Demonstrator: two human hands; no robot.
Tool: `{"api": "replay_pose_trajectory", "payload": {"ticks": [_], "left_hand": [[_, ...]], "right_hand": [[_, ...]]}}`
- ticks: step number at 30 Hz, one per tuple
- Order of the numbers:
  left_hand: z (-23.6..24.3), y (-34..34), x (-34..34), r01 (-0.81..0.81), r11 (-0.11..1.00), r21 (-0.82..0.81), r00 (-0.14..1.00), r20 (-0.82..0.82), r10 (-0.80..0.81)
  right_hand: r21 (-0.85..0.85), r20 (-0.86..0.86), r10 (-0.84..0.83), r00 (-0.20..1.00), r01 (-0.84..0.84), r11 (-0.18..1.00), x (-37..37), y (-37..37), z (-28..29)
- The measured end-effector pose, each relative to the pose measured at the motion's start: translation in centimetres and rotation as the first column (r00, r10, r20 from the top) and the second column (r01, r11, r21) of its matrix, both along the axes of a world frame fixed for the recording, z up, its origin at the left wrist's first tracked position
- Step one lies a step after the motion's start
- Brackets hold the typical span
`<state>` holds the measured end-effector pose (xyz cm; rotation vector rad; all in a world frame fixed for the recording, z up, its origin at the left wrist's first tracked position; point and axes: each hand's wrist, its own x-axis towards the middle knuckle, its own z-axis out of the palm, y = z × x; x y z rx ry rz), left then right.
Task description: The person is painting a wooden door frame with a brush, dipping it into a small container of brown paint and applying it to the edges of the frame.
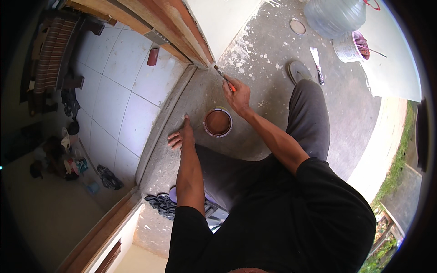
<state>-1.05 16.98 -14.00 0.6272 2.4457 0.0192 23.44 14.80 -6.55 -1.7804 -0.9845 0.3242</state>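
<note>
My right hand [238, 97] grips a slim paintbrush [220, 72] with an orange-red handle. The brush tip is at the foot of the wooden door frame [198, 44], where it meets the floor; whether it touches is too small to tell. Below and left of that hand, an open can [220, 136] of brown paint stands upright on the concrete. My left hand [183, 135] is open beside the can, fingers spread, close to the raised door sill [162, 107] and holding nothing. Whether its fingers rest on the floor is unclear.
Right of my foot lies a white-bladed scraper [316, 63]. Beyond it are a round lid [297, 27], a large clear water jug [334, 18] and a white bucket [344, 49]. Black plastic [160, 204] lies by my left arm. Inside the doorway, a reddish-brown piece [153, 57] lies on white tiles.
</note>
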Motion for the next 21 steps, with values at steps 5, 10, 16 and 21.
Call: {"api": "replay_pose_trajectory", "payload": {"ticks": [5, 10, 16, 21], "left_hand": [[-0.1, -0.1, -0.2, -0.011, 1.000, 0.022, 1.000, -0.001, 0.012], [0.1, -0.1, 0.0, -0.016, 1.000, 0.014, 1.000, 0.008, 0.016], [0.5, -0.1, 0.2, -0.023, 1.000, 0.015, 1.000, 0.009, 0.023], [0.7, 0.0, 0.3, -0.031, 1.000, 0.005, 1.000, 0.000, 0.031]], "right_hand": [[-0.032, 0.008, 0.009, 1.000, -0.009, 0.999, -0.1, 0.9, -0.4], [-0.086, 0.037, 0.016, 0.999, -0.012, 0.996, 0.1, 1.6, -1.1], [-0.047, 0.025, 0.006, 1.000, -0.005, 0.999, -0.1, 2.3, -1.9], [-0.050, -0.014, 0.024, 1.000, -0.024, 0.998, -0.2, 2.6, -1.3]]}}
